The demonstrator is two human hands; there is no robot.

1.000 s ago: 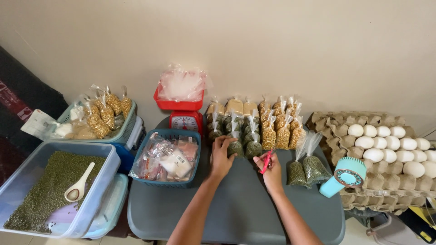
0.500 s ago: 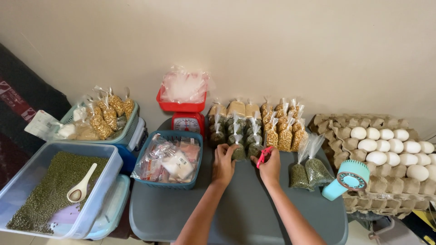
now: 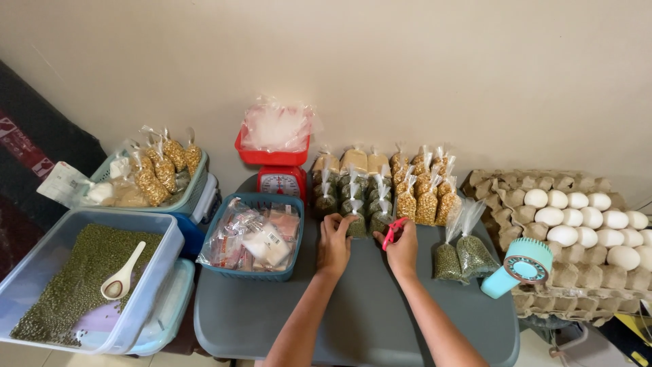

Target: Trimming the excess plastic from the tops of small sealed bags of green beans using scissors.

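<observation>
We saw the left hand [image 3: 333,246] on the grey plastic counter [image 3: 353,319], its fingers clamped on a small clear bag of green beans [image 3: 357,226] standing in the front row of packets. The right hand [image 3: 403,249] gripped red-handled scissors [image 3: 392,232], blades hidden behind its fingers.

The surface [image 3: 353,319] is slate grey. The scissors [image 3: 392,232] in the right hand [image 3: 403,248] have red handles; the small bag [image 3: 357,225] at the left hand [image 3: 333,246] is clear over dark green beans. The scale [image 3: 276,170] is red with a white dial. The basket [image 3: 252,270] is teal-blue. The eggs [image 3: 587,216] are white on a brown carton tray [image 3: 557,183]. The handheld fan [image 3: 519,266] is pale turquoise. The tub [image 3: 153,285] is translucent blue, full of green beans, with a cream spoon [image 3: 123,274].
</observation>
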